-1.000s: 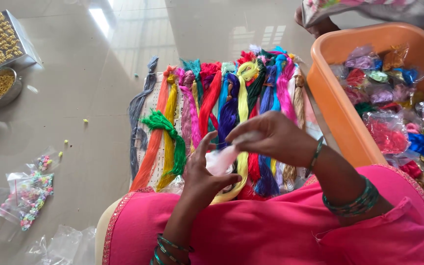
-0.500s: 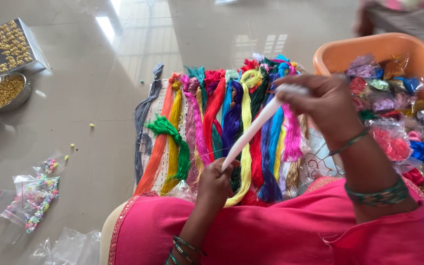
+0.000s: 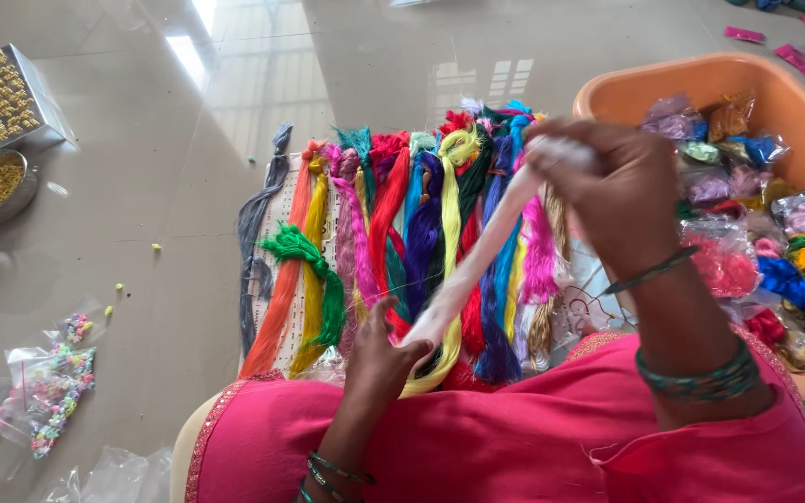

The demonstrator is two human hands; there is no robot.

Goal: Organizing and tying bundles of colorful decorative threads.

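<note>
Hands had drawn apart since second ago: right hand [image 3: 621, 200] pinched upper end of white thread skein [image 3: 477, 265] at frame centre, left hand [image 3: 379, 359] gripped lower end; skein now stretched taut above coloured skeins [image 3: 402, 233], unfolded from bunch.

Silky thread skein [image 3: 486, 251], glossy floor [image 3: 142, 233]

Pink garment [image 3: 477, 447], gold-trimmed hem; green bangles [image 3: 696, 377] both wrists.

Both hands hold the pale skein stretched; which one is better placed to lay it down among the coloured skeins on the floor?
Probably the left hand: it grips the pale skein low, right over the coloured skeins. The right hand holds the far end raised.
</note>
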